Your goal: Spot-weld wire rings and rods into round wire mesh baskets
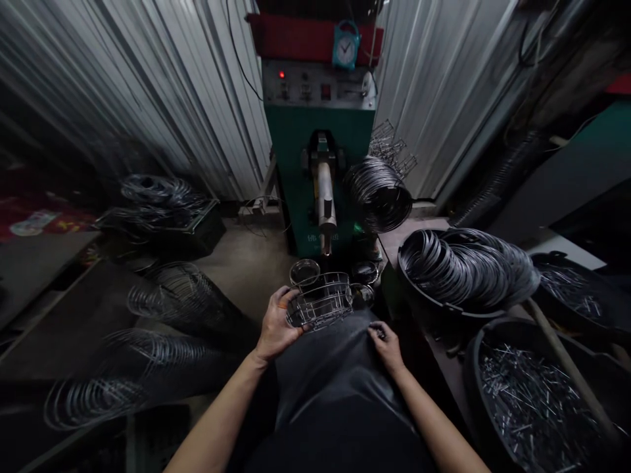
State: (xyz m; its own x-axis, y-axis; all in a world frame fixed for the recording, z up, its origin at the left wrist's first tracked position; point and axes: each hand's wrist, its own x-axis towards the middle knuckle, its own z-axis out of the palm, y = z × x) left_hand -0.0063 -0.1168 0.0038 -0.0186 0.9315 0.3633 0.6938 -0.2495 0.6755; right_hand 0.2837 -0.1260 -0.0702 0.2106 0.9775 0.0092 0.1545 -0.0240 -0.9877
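- Left hand (277, 325) has the wire frame (325, 302), thumb on the near side and fingers over the top, pinching its left end. There are orange bands on a finger and the thumb.
- That frame is mid-scene, tilted a bit, above the dark cloth (335, 381) on the person's lap and just on the near side of the machine's arm tip.
- Right hand (387, 345) is over the right side of the lap, apart from the frame. Fingers are curled in with the tips close together; honestly can't tell if there's something small between them.
- Straight ahead, far side: a green machine (286, 151) with a thick metal arm (325, 190) poking toward the person. Red light (281, 74) is lit on its panel, and a blue clock (346, 47) hangs at the top.
- A coil of wire rings (379, 190) sits right beside the machine, on its right.
- Further right, a black basin (444, 306) is heaped with more rings. Nearer is a dark tub (473, 387) full of short metal rods (532, 401), with a stick (566, 363) lying across it.
- Left side, near: rows of wire hoops (93, 401), kinda blurry.
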